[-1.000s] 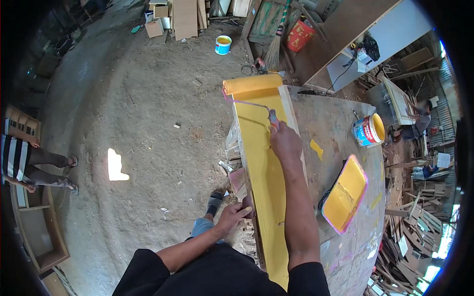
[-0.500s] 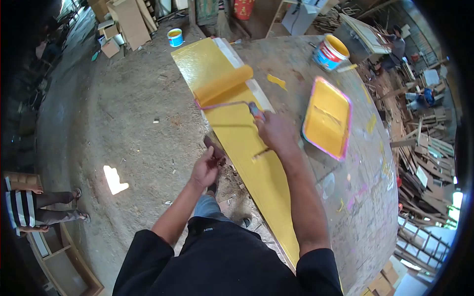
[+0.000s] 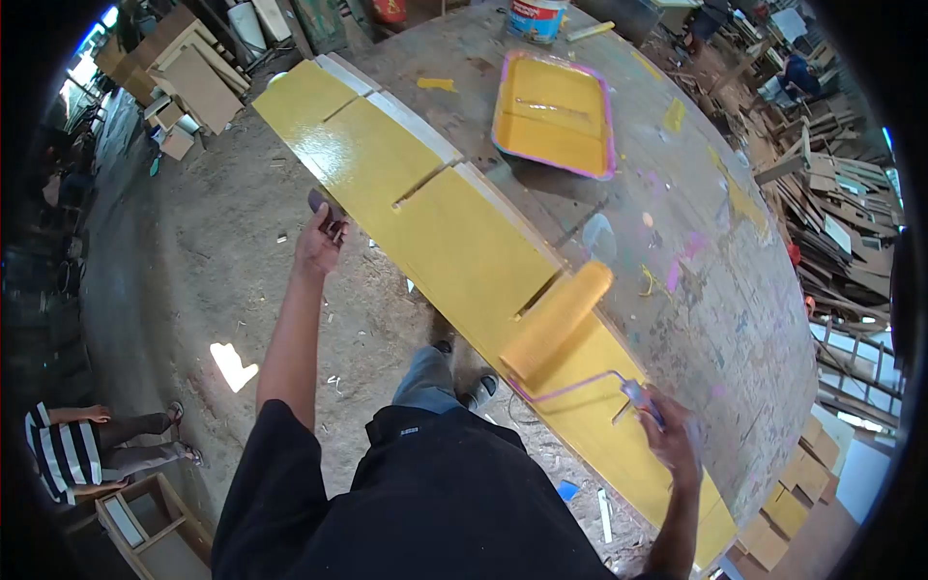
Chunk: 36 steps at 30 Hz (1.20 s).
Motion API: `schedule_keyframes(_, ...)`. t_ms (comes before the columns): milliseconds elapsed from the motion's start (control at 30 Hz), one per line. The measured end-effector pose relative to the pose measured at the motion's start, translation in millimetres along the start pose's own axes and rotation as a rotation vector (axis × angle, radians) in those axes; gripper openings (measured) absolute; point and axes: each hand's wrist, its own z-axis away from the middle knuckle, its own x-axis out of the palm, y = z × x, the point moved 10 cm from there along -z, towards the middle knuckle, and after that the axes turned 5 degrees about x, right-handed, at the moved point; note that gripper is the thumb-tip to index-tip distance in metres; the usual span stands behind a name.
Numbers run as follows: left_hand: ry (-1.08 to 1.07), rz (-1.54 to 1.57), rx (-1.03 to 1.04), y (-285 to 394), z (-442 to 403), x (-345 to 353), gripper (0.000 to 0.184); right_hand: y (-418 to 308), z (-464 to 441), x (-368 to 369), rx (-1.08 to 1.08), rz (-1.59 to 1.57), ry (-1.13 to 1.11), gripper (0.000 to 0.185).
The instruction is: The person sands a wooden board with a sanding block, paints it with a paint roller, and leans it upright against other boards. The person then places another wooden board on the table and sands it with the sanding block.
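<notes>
My right hand (image 3: 674, 437) is closed round the handle of a paint roller (image 3: 557, 324). The roller's yellow sleeve lies across a long board (image 3: 425, 232) coated in yellow paint, over its nearer half. Several narrow slots cut into the board show, and wet paint shines at its far end. Off the board's left edge, my left hand (image 3: 321, 244) is closed on a small dark flat piece (image 3: 317, 201) whose kind I cannot make out. A paint tray (image 3: 553, 164) with a pink rim and yellow paint stands on the table beyond the board.
The stained table (image 3: 720, 319) extends to the right under the board. A paint bucket (image 3: 536, 21) stands at its far edge. On the left, a person in a striped shirt (image 3: 63, 449) stands beside a wooden cabinet frame (image 3: 159, 522). Scrap wood (image 3: 851, 203) is heaped at right.
The roller has come down the board from its far end to the nearer half, with my right hand. My left hand has moved forward and left, still holding the dark piece. The view has turned.
</notes>
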Motion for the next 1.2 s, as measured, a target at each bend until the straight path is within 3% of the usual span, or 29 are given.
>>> schedule_keyframes(133, -0.098, -0.081, -0.009, 3, -9, -2, 0.028, 14, 16, -10, 0.096, 0.102, -0.084, 0.048)
schedule_keyframes(333, -0.086, -0.102, -0.008, 7, 0, 0, 0.030, -86, -92, 52, -0.061, 0.215, -0.050, 0.049)
schedule_keyframes(433, 0.057, -0.120, 0.086, 10, 27, -4, 0.028, -145, -145, 98, -0.045, 0.055, -0.128, 0.046)
schedule_keyframes(567, 0.182, -0.040, 0.096, -23, 84, -22, 0.029, -162, -151, 118, -0.012, 0.061, -0.135, 0.045)
schedule_keyframes(733, 0.153, -0.145, 0.077, -85, 163, -27, 0.027, -89, -63, 89, -0.056, 0.045, -0.091, 0.044)
schedule_keyframes(900, -0.005, -0.114, 0.082, -154, 271, 77, 0.028, 38, 93, 23, 0.039, 0.078, -0.010, 0.049)
schedule_keyframes(1000, 0.093, -0.167, 0.117, -187, 330, 118, 0.031, 134, 205, -18, 0.110, 0.009, 0.027, 0.049)
schedule_keyframes(1200, 0.124, -0.242, 0.145, -237, 357, 126, 0.038, 310, 411, -117, 0.477, -0.041, -0.036, 0.042)
